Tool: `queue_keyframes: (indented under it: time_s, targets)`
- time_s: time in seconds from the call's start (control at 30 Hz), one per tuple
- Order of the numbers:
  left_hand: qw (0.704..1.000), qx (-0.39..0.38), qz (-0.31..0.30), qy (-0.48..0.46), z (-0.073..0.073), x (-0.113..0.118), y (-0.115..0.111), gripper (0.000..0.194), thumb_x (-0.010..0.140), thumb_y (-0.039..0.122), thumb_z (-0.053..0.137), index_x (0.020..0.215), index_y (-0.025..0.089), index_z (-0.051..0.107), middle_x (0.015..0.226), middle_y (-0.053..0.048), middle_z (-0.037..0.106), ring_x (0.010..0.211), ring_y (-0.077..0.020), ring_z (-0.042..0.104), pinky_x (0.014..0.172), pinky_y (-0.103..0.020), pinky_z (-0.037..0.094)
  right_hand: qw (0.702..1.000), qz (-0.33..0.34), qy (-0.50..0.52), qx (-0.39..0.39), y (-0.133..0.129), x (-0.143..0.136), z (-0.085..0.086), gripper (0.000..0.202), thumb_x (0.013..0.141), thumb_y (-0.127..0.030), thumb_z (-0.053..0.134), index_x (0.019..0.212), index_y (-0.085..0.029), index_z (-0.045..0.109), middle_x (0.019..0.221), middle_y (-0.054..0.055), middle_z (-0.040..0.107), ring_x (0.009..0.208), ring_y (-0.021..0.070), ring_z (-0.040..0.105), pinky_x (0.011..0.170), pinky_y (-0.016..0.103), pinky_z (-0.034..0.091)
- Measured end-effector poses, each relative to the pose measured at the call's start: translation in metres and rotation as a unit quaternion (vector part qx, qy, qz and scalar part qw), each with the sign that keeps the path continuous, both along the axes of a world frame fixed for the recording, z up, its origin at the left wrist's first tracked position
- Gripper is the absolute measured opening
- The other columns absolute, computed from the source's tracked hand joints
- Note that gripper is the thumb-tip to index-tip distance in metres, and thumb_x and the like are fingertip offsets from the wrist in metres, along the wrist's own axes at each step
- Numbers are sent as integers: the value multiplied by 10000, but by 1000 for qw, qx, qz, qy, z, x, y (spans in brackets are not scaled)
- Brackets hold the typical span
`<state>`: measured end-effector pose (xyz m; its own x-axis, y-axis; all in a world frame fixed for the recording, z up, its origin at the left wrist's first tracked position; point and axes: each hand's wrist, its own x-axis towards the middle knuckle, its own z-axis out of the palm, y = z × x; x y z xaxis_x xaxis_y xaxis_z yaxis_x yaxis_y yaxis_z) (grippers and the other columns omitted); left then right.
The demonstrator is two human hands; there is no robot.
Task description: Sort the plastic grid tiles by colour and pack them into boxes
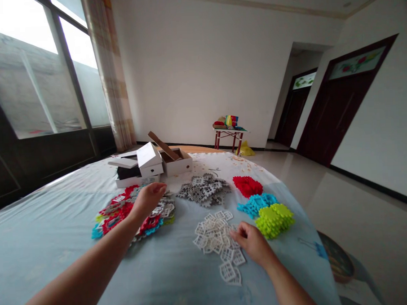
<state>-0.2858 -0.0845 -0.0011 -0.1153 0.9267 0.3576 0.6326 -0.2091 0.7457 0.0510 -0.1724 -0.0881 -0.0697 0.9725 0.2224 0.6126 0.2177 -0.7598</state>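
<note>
My left hand (150, 196) is closed above the mixed pile of plastic building pieces (117, 217), which has red, grey, white, blue and green parts jumbled together. Anything in its fingers is hidden. At the right edge of a heap of white lattice window pieces (212, 235) is my right hand (253, 241), its fingers curled together; I cannot make out what they hold. Behind the white heap lies a pile of grey interlocking pieces (205, 189). To the right are separate stacks of red pieces (248, 186), blue pieces (255, 206) and lime-green pieces (275, 220).
Opened white boxes (149, 157) and a box with a brown inside (177, 165) stand at the table's back left. The round table wears a pale blue cloth (175, 279). Further off, a small table (230, 130) holds colourful items. A round basin-like object (336, 259) sits below the right edge.
</note>
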Motion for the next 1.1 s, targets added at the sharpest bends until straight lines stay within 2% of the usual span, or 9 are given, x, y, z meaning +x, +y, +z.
queue_keyframes:
  time_s: [0.1, 0.23, 0.3, 0.43, 0.57, 0.67, 0.77, 0.93, 1.1]
  targets:
    - [995, 13, -1, 97, 1, -16, -13, 405, 717, 475, 469, 877, 166, 676, 834, -68, 684, 802, -225, 603, 724, -305, 434, 1000, 0, 1, 4, 0, 0, -1, 332, 745, -446, 524, 571, -192, 397, 508, -62, 395, 519, 98, 393, 517, 213, 306]
    - [951, 16, -21, 307, 4, -10, -3, 427, 811, 415, 338, 1010, 184, 637, 1039, -80, 644, 952, -209, 575, 836, -295, 406, 1000, 0, 8, 6, -1, -1, -1, 335, 738, -447, 530, 564, -191, 401, 502, -65, 393, 512, 95, 393, 508, 211, 304]
    - [939, 0, -33, 342, 3, 1, 10, 410, 799, 409, 369, 1037, 202, 630, 1094, -80, 623, 1018, -223, 545, 872, -318, 386, 1000, -3, 9, 7, -1, -1, -1, 336, 737, -451, 530, 566, -190, 406, 503, -64, 398, 514, 96, 395, 511, 211, 308]
    - [918, -46, -49, 390, -6, 18, 37, 420, 689, 451, 523, 1034, 243, 642, 1160, -92, 594, 1105, -295, 479, 931, -436, 322, 1000, -7, 6, 2, -2, -1, -1, 335, 734, -449, 533, 567, -190, 402, 503, -65, 389, 516, 95, 390, 507, 211, 304]
    - [898, -104, -53, 423, -15, 16, 46, 395, 620, 500, 574, 926, 276, 684, 1114, -103, 616, 1104, -346, 467, 950, -545, 238, 1000, -8, 2, 1, -2, -1, 0, 337, 736, -446, 530, 564, -194, 386, 505, -66, 371, 516, 95, 383, 504, 211, 301]
    - [892, -130, -59, 430, -15, 7, 36, 416, 655, 500, 518, 987, 296, 664, 1144, -111, 595, 1079, -364, 479, 888, -576, 291, 1000, -9, -1, 5, -2, -1, -1, 338, 736, -448, 530, 563, -193, 390, 504, -64, 380, 515, 96, 384, 503, 212, 303]
    - [891, -123, -74, 431, -13, -2, 14, 460, 679, 491, 481, 1078, 307, 617, 1224, -99, 541, 1104, -353, 456, 876, -555, 316, 1000, -7, -3, 5, -1, 0, -3, 339, 737, -452, 528, 564, -193, 393, 505, -61, 389, 517, 97, 386, 504, 212, 304]
    - [892, -89, -102, 430, -15, -13, -27, 493, 687, 504, 489, 1135, 317, 577, 1270, -66, 508, 1126, -322, 442, 935, -524, 270, 1000, 5, -5, 0, 0, 1, -6, 341, 752, -457, 513, 575, -196, 384, 512, -64, 369, 515, 95, 378, 510, 212, 309]
    - [897, -72, -144, 412, -17, -18, -54, 452, 672, 451, 541, 1107, 336, 587, 1251, -43, 526, 1141, -312, 433, 970, -499, 228, 1000, -1, -4, 5, 0, 1, -8, 348, 738, -456, 532, 561, -196, 384, 507, -64, 371, 506, 94, 375, 492, 210, 298]
